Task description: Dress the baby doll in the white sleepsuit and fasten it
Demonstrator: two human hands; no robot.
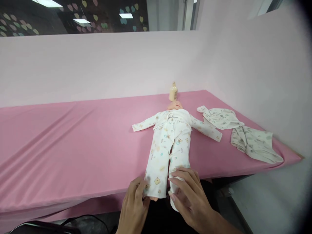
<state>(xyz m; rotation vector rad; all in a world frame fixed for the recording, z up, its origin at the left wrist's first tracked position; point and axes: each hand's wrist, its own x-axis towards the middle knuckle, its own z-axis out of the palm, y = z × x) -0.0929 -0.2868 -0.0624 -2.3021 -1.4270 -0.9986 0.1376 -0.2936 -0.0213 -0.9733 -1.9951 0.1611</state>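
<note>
You have a doll (175, 105) lying on its back on the pink-covered table (97, 146), head toward the back edge and legs reaching to the front edge, nearer the right end than the left. It wears a white printed shirt (180, 115) with both sleeves stretched out sideways, and printed pants (158, 162), one foot (153, 198) peeking from a hem. Your left hand (134, 204) is at the outer side of one pant leg near its hem, fingers bent close together; whether they pinch the cloth, you cannot tell from here. Your right hand (192, 198) lies over the other leg, thumb and forefinger apart and the fingers bent, hiding much of that lower leg. Just behind the doll's head stands a pump bottle (173, 92), upright by the back edge. To the right, clear of your hands, a small patterned top (221, 117) lies rumpled near the right edge, and patterned bottoms (255, 143) lie against it, toward the front right corner; one sleeve of the doll's shirt points their way. Below the front edge, at your left, runs a black cable (95, 217).
</note>
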